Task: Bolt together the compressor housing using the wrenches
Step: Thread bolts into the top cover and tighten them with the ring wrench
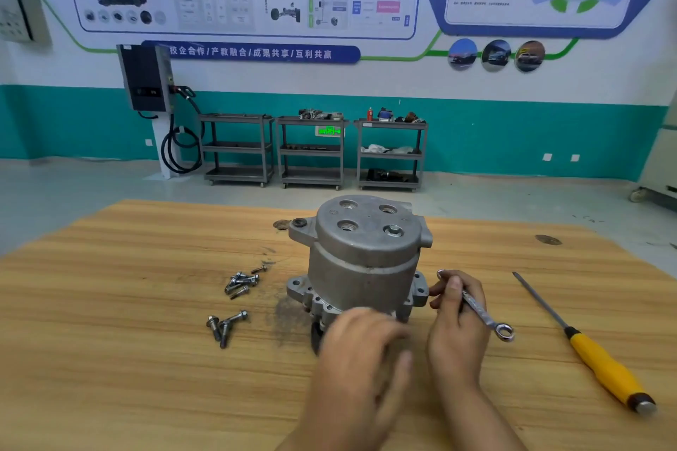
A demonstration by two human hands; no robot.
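Housing [366, 256] is standing upright mid-table [110, 340], domed end up, w/ its flange [297, 286] down at the wood. Both hands are working at its near side.

The right hand [458, 318] is gripping a wrench [483, 315] round the middle of the shank. It's sitting just right of the housing, fingertips almost at the flange's right lobe. The wrench's long axis is running far-left to near-right: one end is poking out past the thumb toward the housing, and the ring end is sticking out away from it.

The left hand [359, 351] is motion-blurred at the near edge of the flange, covering that part of it. Can't tell if it's pinching anything or just resting there.

Loose bolts [241, 282] are lying in two heaps well left of the housing, so the left hand is the nearer one for fetching. A screwdriver [593, 359] is lying off to the right, untouched.

What matters, prob.: the flange holes are sitting low, btwn the two hands. The wrench needs only a short swing left to reach a bolt head there, and the end by the thumb is the closer one.
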